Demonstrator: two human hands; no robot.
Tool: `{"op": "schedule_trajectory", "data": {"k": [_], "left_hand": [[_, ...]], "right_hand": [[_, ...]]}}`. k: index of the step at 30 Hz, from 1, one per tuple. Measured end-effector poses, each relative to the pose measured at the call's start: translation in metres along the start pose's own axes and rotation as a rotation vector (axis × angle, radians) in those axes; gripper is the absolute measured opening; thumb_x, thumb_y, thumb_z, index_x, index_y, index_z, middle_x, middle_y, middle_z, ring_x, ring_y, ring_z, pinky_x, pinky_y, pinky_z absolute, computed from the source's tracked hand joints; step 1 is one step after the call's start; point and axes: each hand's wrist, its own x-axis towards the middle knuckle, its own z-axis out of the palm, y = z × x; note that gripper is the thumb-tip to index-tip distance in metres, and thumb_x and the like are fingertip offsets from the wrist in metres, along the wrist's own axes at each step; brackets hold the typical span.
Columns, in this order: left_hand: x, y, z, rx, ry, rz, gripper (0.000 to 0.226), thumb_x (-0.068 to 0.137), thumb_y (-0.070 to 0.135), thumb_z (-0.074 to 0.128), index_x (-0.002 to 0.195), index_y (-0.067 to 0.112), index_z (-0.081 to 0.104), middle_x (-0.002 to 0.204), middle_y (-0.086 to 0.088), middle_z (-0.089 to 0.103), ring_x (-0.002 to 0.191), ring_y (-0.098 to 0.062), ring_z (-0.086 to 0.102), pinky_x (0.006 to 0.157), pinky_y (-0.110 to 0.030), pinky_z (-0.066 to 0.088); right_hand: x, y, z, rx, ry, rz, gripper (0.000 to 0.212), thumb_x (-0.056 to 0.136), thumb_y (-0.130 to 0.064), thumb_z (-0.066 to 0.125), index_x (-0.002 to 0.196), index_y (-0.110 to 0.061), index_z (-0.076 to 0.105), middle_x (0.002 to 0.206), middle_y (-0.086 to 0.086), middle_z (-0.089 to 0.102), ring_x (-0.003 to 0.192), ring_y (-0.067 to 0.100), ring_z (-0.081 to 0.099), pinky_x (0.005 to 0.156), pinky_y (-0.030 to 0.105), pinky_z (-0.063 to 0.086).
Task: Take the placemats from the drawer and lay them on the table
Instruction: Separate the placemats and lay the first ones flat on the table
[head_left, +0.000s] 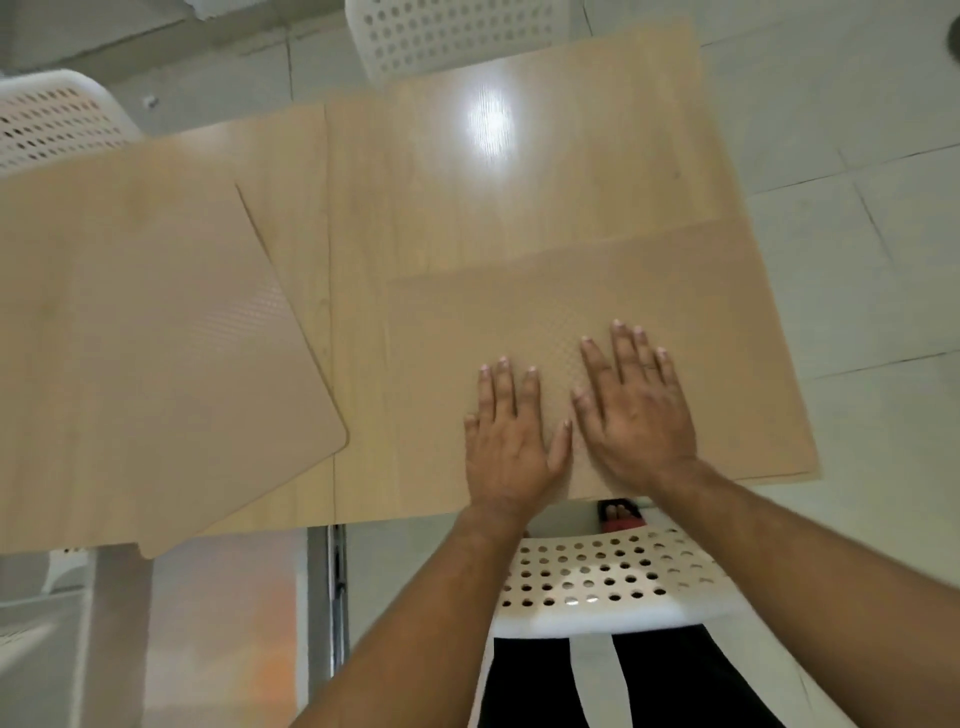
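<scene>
Placemats are what I am tracking, and I count two out on the tabletop (467, 182). The left placemat (156, 338) lies at about 9 o'clock, turned askew, with its near corner seeming to hang past the tabletop's near edge. The right placemat (701, 312) lies at about 4 o'clock, squared to the edges and reaching the right-hand side. The two are apart, with a strip of bare wood between them. No drawer shows in my view, so I cannot tell whether more mats wait in it. Judged from here, the laying is well along; what is left looks like settling this mat, perhaps straightening the skewed one, and fetching any others. Both arms reach in from 6 o'clock over a white perforated chair (597, 577). The left hand (511, 436) and the right hand (636, 410) rest palm down, side by side on the near half of the right placemat, thumbs almost meeting. The fingers (626, 358) of each hand are straight and slightly spread, pressing flat and pinching nothing. I read it as smoothing the mat down.
</scene>
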Motion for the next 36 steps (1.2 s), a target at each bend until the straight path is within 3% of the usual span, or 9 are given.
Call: {"op": "schedule_trajectory", "data": {"k": [3,10,14,19,21,23,25,30,36], "left_hand": [[0.004,-0.057,-0.029,0.101,-0.061,0.007,0.079,0.096,0.067,0.026,0.159,0.033,-0.008,0.165,0.003,-0.022,0.15,-0.018,-0.024,0.116,-0.046,0.0],[0.008,-0.097,-0.04,0.119,-0.032,0.044,0.08,0.096,0.065,0.027,0.16,0.028,-0.004,0.166,-0.001,-0.018,0.152,-0.022,-0.018,0.118,-0.053,0.013],[0.011,-0.099,-0.04,0.103,-0.079,0.038,0.078,0.097,0.063,0.027,0.16,0.029,-0.003,0.166,-0.001,-0.017,0.152,-0.023,-0.018,0.118,-0.055,0.011],[0.033,-0.099,-0.054,0.06,0.063,0.06,0.068,0.085,0.045,0.038,0.145,0.014,0.04,0.154,-0.013,0.036,0.145,-0.032,0.03,0.105,-0.057,0.039],[0.056,-0.098,-0.061,0.036,0.071,0.05,0.072,0.086,0.046,0.033,0.15,0.013,0.031,0.159,-0.013,0.028,0.149,-0.031,0.021,0.113,-0.055,0.031],[0.08,-0.093,-0.066,0.048,-0.018,0.056,0.077,0.094,0.049,0.031,0.158,0.014,0.01,0.167,-0.009,0.004,0.154,-0.026,-0.001,0.12,-0.051,0.013],[0.095,-0.093,-0.068,0.072,-0.094,0.076,0.078,0.097,0.05,0.031,0.159,0.016,-0.002,0.167,-0.005,-0.011,0.154,-0.022,-0.012,0.121,-0.05,0.008],[0.061,-0.09,-0.052,0.039,-0.096,0.012,0.073,0.101,0.052,0.017,0.158,0.017,-0.012,0.164,-0.002,-0.025,0.151,-0.017,-0.023,0.122,-0.049,0.0],[-0.019,-0.077,-0.025,0.032,-0.089,0.012,0.074,0.1,0.051,0.024,0.158,0.017,-0.008,0.164,-0.003,-0.024,0.151,-0.019,-0.022,0.118,-0.052,-0.001]], "right_hand": [[-0.001,-0.004,-0.001,-0.012,0.011,0.029,0.064,0.103,-0.055,0.016,0.159,-0.033,-0.002,0.168,0.005,-0.003,0.155,0.02,-0.005,0.125,0.043,0.002],[0.002,-0.022,-0.009,-0.025,0.017,0.101,0.069,0.098,-0.059,0.015,0.16,-0.031,0.002,0.169,0.008,-0.001,0.155,0.023,-0.005,0.124,0.045,-0.002],[0.028,-0.075,-0.012,0.051,0.048,0.026,0.072,0.096,-0.06,0.019,0.16,-0.031,0.006,0.169,0.007,-0.003,0.155,0.024,-0.005,0.125,0.047,0.0],[0.069,-0.109,0.003,0.002,0.002,0.04,0.07,0.097,-0.059,0.012,0.16,-0.03,0.002,0.169,0.009,-0.003,0.155,0.027,-0.004,0.124,0.047,-0.001],[0.069,-0.107,0.009,-0.021,0.013,0.057,0.07,0.097,-0.059,0.012,0.161,-0.031,0.002,0.169,0.009,-0.003,0.155,0.026,-0.004,0.124,0.047,-0.001],[0.068,-0.106,0.013,-0.026,0.03,0.058,0.069,0.098,-0.058,0.013,0.161,-0.031,0.003,0.169,0.008,-0.001,0.155,0.025,-0.002,0.124,0.048,0.0],[0.068,-0.108,0.014,-0.026,0.043,0.057,0.068,0.098,-0.057,0.014,0.161,-0.031,0.006,0.169,0.008,0.002,0.155,0.025,0.0,0.125,0.048,0.003],[0.07,-0.108,0.011,-0.019,0.046,0.064,0.065,0.1,-0.052,0.012,0.161,-0.03,0.006,0.169,0.008,0.001,0.155,0.024,-0.001,0.125,0.047,0.003],[0.07,-0.107,0.011,0.004,0.048,0.063,0.066,0.099,-0.051,0.018,0.161,-0.03,0.011,0.169,0.008,0.005,0.155,0.025,0.003,0.125,0.047,0.004]]}}
